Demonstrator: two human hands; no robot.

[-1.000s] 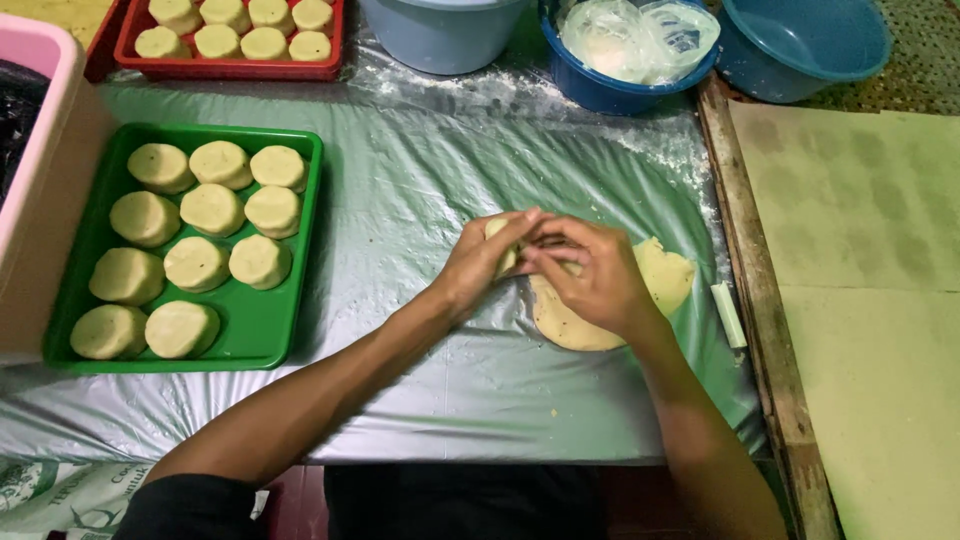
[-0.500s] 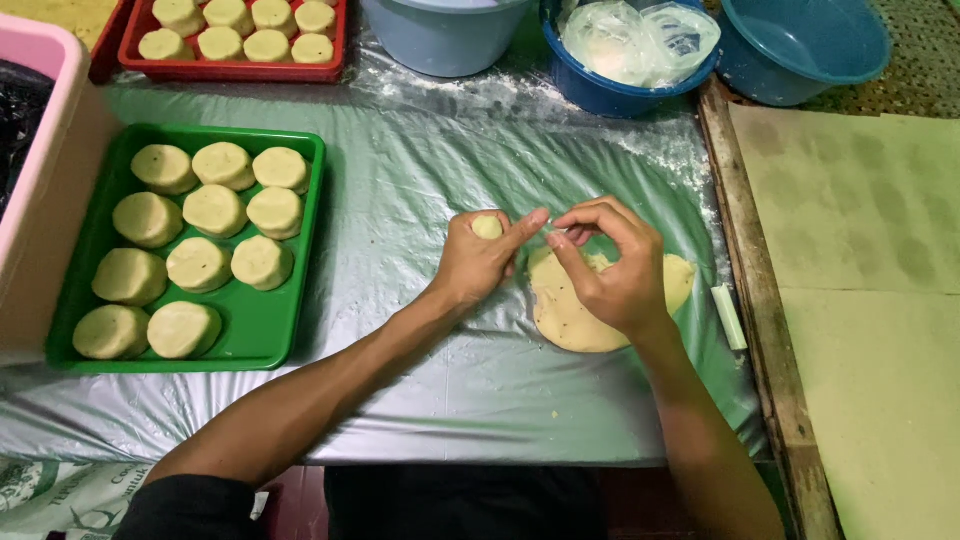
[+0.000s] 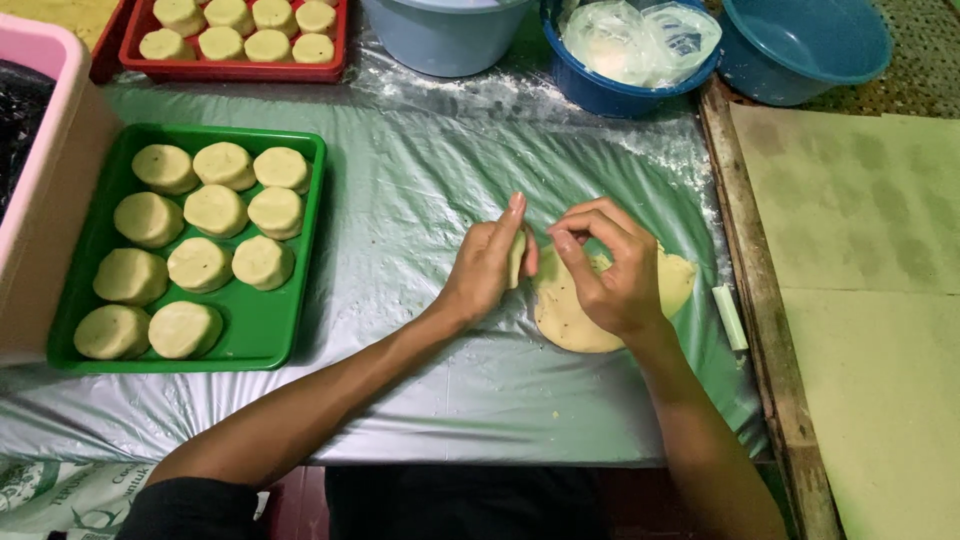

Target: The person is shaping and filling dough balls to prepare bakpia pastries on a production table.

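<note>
On the plastic-covered table, right of centre, a flat sheet of pale dough lies under the right hand. A small dough piece sits upright between the two hands, pressed against the left hand.

Left hand: fingers straight and together, pointing away from the body, palm side against the small piece; thumb looks tucked behind it. Holding it, not clenched.

Right hand: fingers curled in an arch above the dough sheet, fingertips pinched together near the small piece. Whether it grips any dough, cannot tell; the wrist rests over the sheet.

Change from half a second ago: the left hand's fingers were bent around the piece then, and are now stretched out flat. The right hand has dropped slightly toward the sheet. The sheet itself has not moved.

Materials: dough is matte, cream-yellow, with dark specks. The sheet is roughly round, edge uneven, thin. Table cover is glossy, wrinkled, grey-green film dusted with flour near the far edge.

Left of the hands, well apart, a green tray holds eleven thick round dough pucks in rows, smooth-topped. Beyond it, a red tray with similar pucks. At the far edge, a blue bowl holds plastic bags. A small white scraper lies just right of the sheet.
</note>
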